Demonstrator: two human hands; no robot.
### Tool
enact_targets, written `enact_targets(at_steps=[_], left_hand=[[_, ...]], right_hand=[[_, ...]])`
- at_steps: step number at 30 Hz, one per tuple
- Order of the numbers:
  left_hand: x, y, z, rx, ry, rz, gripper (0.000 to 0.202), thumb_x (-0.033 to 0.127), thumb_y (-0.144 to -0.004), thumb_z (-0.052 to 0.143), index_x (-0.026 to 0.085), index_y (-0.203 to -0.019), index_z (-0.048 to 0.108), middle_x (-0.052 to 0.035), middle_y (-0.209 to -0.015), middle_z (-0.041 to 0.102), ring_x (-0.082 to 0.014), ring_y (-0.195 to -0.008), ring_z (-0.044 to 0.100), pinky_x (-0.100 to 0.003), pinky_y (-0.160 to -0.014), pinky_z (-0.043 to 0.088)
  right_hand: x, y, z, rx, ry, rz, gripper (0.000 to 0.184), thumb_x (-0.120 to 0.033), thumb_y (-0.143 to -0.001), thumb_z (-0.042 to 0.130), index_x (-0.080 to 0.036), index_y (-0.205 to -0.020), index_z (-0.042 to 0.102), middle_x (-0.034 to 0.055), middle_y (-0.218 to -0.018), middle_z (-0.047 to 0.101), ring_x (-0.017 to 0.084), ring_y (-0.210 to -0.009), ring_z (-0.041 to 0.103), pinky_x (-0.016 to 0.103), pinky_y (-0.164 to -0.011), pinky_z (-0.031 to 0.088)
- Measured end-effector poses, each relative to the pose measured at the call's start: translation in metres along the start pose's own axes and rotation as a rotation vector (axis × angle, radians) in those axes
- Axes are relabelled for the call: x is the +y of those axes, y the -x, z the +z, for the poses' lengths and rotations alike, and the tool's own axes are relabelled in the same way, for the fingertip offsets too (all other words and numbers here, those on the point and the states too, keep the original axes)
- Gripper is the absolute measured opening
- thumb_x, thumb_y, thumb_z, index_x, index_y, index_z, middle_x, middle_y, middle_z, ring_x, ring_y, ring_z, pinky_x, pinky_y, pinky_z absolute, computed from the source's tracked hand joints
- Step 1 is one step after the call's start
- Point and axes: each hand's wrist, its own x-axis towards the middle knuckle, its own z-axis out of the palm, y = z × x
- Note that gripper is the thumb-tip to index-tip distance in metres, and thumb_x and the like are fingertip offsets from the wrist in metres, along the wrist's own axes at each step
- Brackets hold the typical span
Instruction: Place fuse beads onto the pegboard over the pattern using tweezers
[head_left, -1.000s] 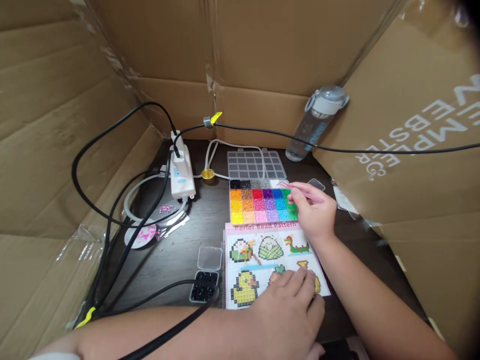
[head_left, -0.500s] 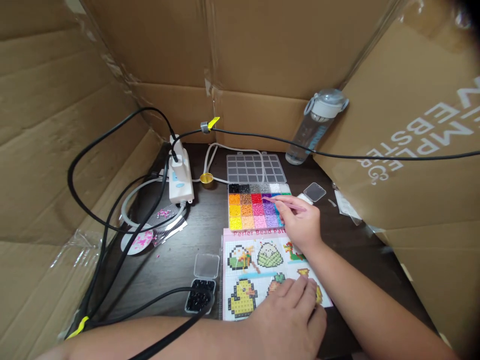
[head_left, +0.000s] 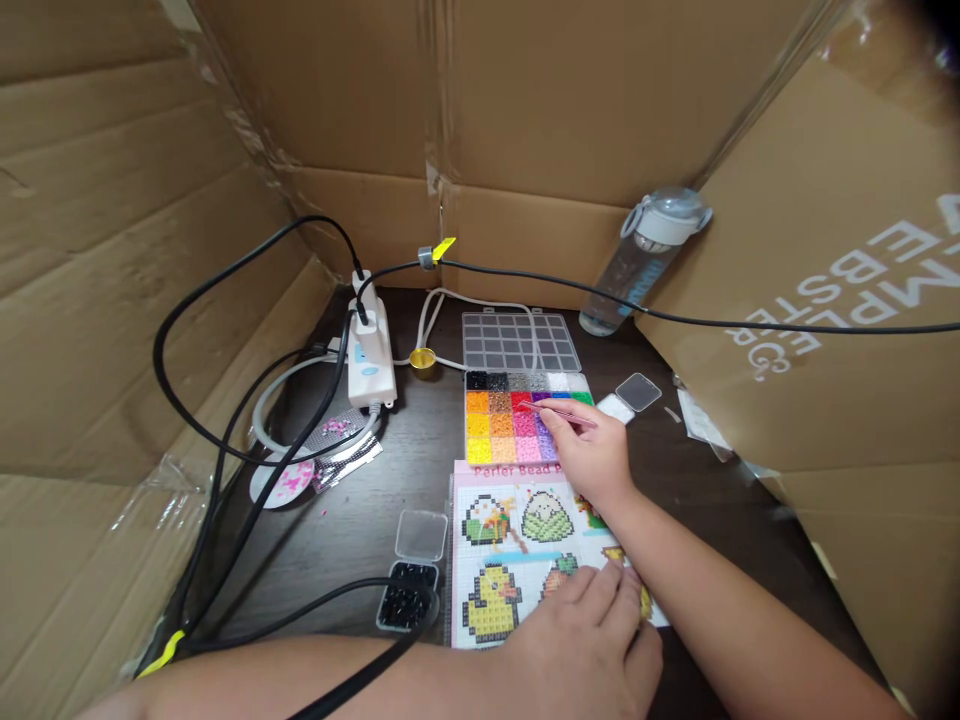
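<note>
Pink tweezers (head_left: 566, 415) are pinched in my right hand (head_left: 592, 455), their tips over the red compartment of the bead box (head_left: 480, 463). That box holds small beads sorted by colour, and its gridded clear lid (head_left: 521, 341) lies folded back behind it. Across the lower part of the bead pattern sheet (head_left: 469, 480) my left hand (head_left: 589, 630) rests flat, fingers stretched out. Pixel pictures fill the sheet, among them a yellow duck (head_left: 491, 603); my left hand covers part of the lower row. Whether a bead sits between the tweezer tips is too small to tell.
A small open case of black beads (head_left: 407, 597) stands left of the sheet, with a black cable (head_left: 360, 583) crossing it. Further left are a power strip (head_left: 370, 360) and a white disc with pink beads (head_left: 282, 482). A water bottle (head_left: 637, 265) leans against the cardboard wall (head_left: 540, 235).
My right hand has shifted slightly left, taking the tweezer tips from the red-purple border onto the red beads. The whole view has shifted a little. My left hand stays on the sheet.
</note>
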Motion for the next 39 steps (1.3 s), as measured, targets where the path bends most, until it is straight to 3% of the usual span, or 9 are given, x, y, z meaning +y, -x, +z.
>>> enact_targets(at_steps=[9,16,32,39], left_hand=[[0.001,0.000,0.004,-0.014,0.019,0.005,0.039,0.038,-0.099,0.031,0.019,-0.120,0.057,-0.0134,-0.141,0.049,-0.0285,-0.119,0.050,-0.042,-0.089,0.042],[-0.001,0.001,0.001,-0.046,0.029,0.042,0.054,0.059,-0.092,0.040,0.016,-0.121,0.055,-0.0169,-0.142,0.046,-0.0316,-0.121,0.048,-0.044,-0.090,0.044],[-0.001,0.000,-0.005,-0.112,0.065,0.037,0.060,0.061,-0.087,0.049,0.014,-0.124,0.053,-0.0191,-0.146,0.043,-0.0337,-0.125,0.047,-0.045,-0.093,0.044],[-0.002,0.000,-0.006,-0.089,0.043,0.054,0.065,0.064,-0.086,0.048,0.013,-0.125,0.052,-0.0198,-0.142,0.046,-0.0343,-0.125,0.046,-0.046,-0.093,0.044]], right_hand=[[0.001,-0.001,0.002,-0.017,-0.005,0.007,0.012,-0.027,-0.081,0.067,-0.020,-0.085,0.076,0.0068,-0.090,0.078,0.020,-0.083,0.073,0.036,-0.081,0.059],[-0.001,-0.001,0.001,-0.014,0.019,0.018,0.014,-0.027,-0.081,0.067,-0.019,-0.086,0.077,0.0079,-0.091,0.078,0.020,-0.083,0.073,0.036,-0.080,0.059],[-0.001,-0.002,0.000,0.007,0.019,0.030,0.013,-0.027,-0.080,0.068,-0.019,-0.084,0.077,0.0078,-0.088,0.078,0.021,-0.081,0.073,0.036,-0.078,0.059],[-0.021,-0.002,0.007,-0.052,-0.040,-0.013,0.012,-0.025,-0.082,0.067,-0.021,-0.087,0.077,0.0060,-0.094,0.077,0.020,-0.087,0.072,0.036,-0.083,0.059]])
